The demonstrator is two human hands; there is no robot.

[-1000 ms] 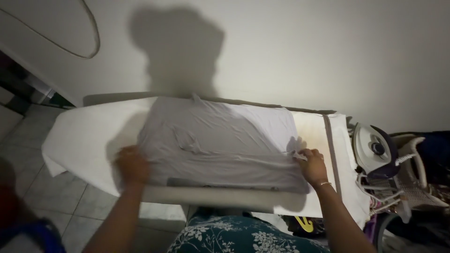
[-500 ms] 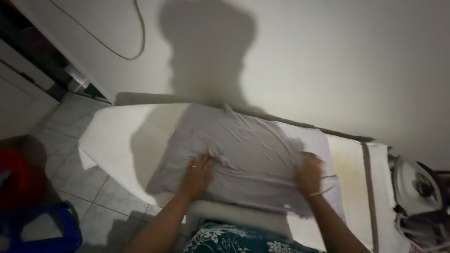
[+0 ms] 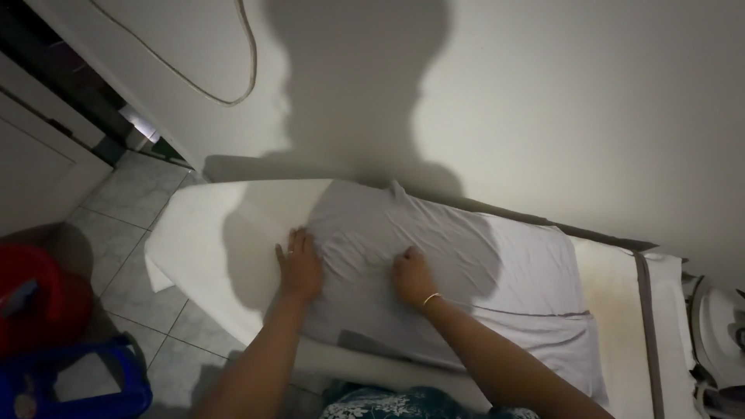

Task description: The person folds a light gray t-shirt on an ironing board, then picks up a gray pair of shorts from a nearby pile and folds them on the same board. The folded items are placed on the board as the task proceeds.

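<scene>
Both hands have moved leftward across the cloth since the earlier frame; the right one was near its right edge. Now the left hand (image 3: 299,266) and right hand (image 3: 413,277) lie flat, fingers spread and pinching nothing, on the crumpled pale grey cotton garment (image 3: 466,271) at frame centre, which is spread over the white padded ironing board (image 3: 209,225). It looks light, soft and limp, best gripped at hems or edges.
</scene>
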